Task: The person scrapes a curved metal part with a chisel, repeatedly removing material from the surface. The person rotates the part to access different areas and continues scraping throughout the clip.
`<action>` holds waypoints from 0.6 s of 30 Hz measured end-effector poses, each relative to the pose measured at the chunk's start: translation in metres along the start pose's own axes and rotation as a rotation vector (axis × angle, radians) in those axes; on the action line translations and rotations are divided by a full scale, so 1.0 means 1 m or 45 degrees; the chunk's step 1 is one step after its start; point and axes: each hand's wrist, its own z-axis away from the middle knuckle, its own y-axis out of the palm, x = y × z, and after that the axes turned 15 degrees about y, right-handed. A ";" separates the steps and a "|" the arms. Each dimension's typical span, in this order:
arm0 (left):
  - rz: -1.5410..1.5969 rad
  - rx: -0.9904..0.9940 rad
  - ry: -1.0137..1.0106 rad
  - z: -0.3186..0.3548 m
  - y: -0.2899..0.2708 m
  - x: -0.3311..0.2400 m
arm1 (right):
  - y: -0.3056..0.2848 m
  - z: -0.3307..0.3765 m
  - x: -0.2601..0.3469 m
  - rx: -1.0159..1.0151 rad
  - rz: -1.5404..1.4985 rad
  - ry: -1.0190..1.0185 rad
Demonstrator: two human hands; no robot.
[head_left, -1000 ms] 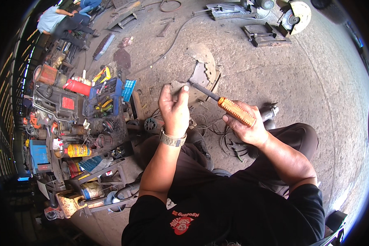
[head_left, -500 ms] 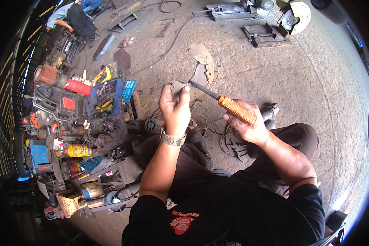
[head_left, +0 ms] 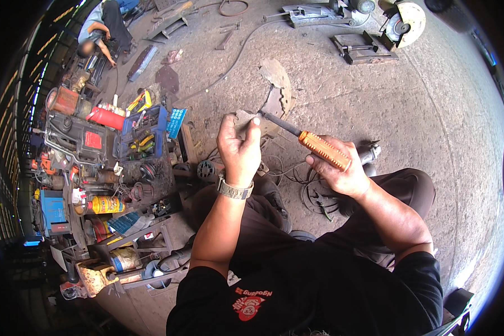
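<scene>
My left hand [head_left: 240, 151], wearing a wristwatch, pinches the near end of a thin curved metal plate [head_left: 274, 102] between thumb and fingers. The plate reaches away from me and has a jagged, notched edge. My right hand [head_left: 339, 168] is wrapped round the ribbed orange handle of a file [head_left: 283, 124]. Its dark shaft points to the upper left. The tip meets the plate's notched edge right beside my left thumb, though the exact contact is too small to make out.
To the left, a toolbox [head_left: 163, 131], a yellow bottle [head_left: 107, 205] and several tools crowd together. A cut-off saw [head_left: 403, 28] stands at the far right. Cables [head_left: 305, 179] and an angle grinder [head_left: 369, 152] lie near my legs. Another person [head_left: 98, 33] bends down at the far left.
My hands, the file and the plate have barely shifted. At the far left, the other person has changed posture and now reaches an arm down toward the floor.
</scene>
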 end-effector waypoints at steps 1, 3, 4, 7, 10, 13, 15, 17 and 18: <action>-0.024 0.015 0.004 0.000 -0.001 0.000 | 0.000 0.000 -0.001 0.004 -0.007 -0.019; -0.072 0.048 0.010 0.000 -0.004 0.001 | 0.000 0.000 0.002 -0.004 -0.003 -0.012; -0.057 0.042 -0.002 0.001 -0.003 0.000 | 0.000 0.001 0.003 -0.007 0.000 -0.008; -0.045 0.041 -0.017 0.001 0.000 -0.003 | -0.001 0.001 0.003 0.002 0.014 0.045; -0.080 0.062 0.008 0.002 -0.001 -0.001 | -0.001 0.000 0.003 -0.005 0.022 0.015; -0.073 0.066 0.005 0.002 0.000 -0.002 | -0.003 0.000 0.003 0.005 0.052 0.002; -0.080 0.063 0.004 0.002 0.000 -0.002 | -0.002 0.000 0.002 0.009 0.039 -0.021; -0.088 0.065 0.008 0.003 -0.001 0.000 | -0.001 0.000 0.002 0.011 0.041 -0.023; -0.092 0.066 0.010 0.003 -0.001 0.000 | -0.001 0.000 0.003 0.011 0.051 -0.014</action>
